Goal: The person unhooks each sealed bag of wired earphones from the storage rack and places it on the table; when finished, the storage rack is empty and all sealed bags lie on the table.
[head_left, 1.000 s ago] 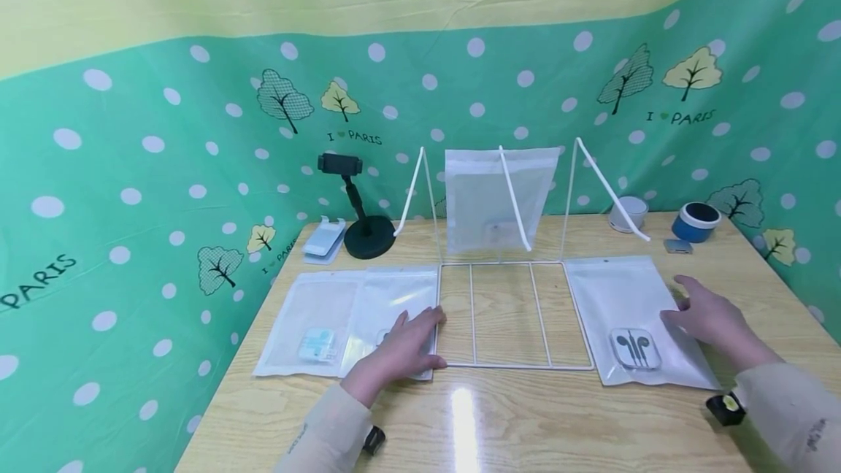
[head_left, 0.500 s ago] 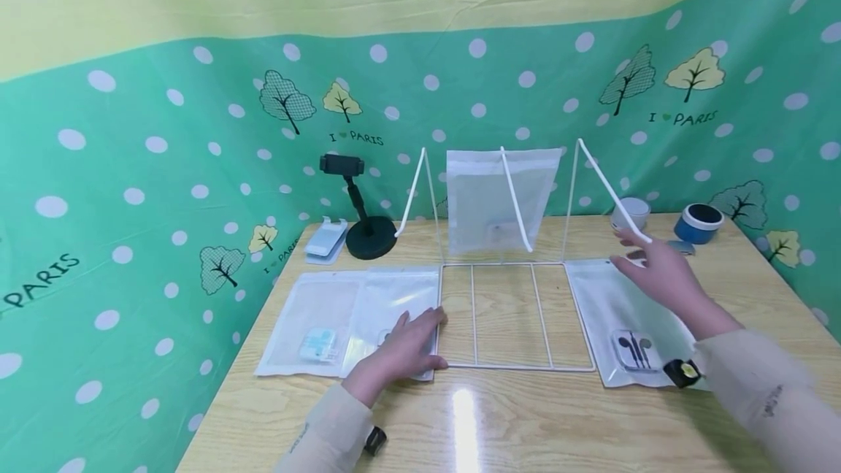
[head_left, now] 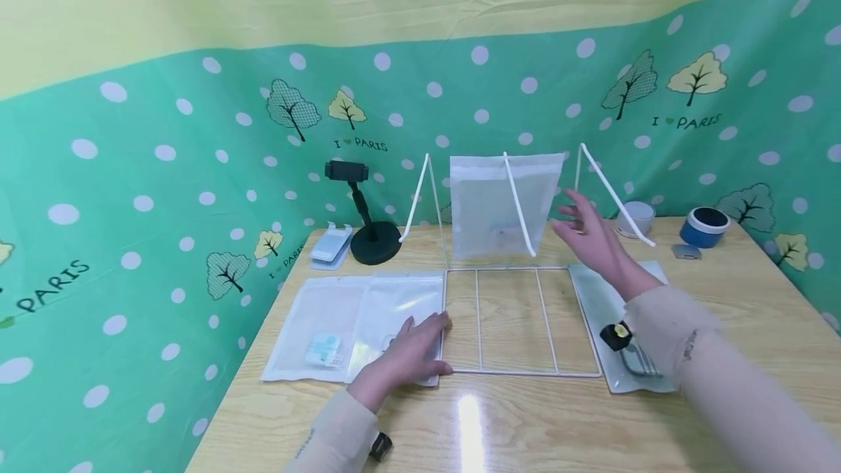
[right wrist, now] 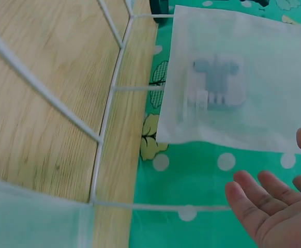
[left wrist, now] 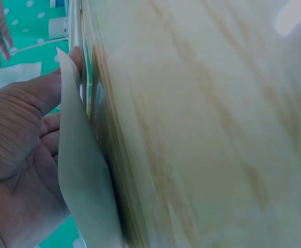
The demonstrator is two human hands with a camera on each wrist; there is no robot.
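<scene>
A white wire rack [head_left: 519, 372] stands mid-table, with a zip bag [head_left: 482, 203] hanging from its middle hook. In the right wrist view, boxed earphones [right wrist: 217, 80] show through that bag. My right hand [head_left: 594, 239] is raised just right of it, fingers spread and holding nothing; a gap separates them in the right wrist view. My left hand [head_left: 410, 356] rests on a zip bag [head_left: 401, 298] at the rack's left side, its thumb and fingertips at the rack's edge. Another zip bag [head_left: 322, 312] lies further left. The right-hand bag [head_left: 617, 371] is partly hidden beneath my forearm.
At the back left stand a black phone holder [head_left: 374, 243] and a pale blue folding stand [head_left: 331, 245]. A white cup [head_left: 636, 216], a blue jar [head_left: 703, 228] and a small grey object [head_left: 686, 252] sit back right. Rack hooks [head_left: 617, 192] jut forward.
My right hand has moved from beside the right-hand bag, up and leftward past the right hook, to beside the hanging bag. My left hand stays put. The head view has shifted slightly.
</scene>
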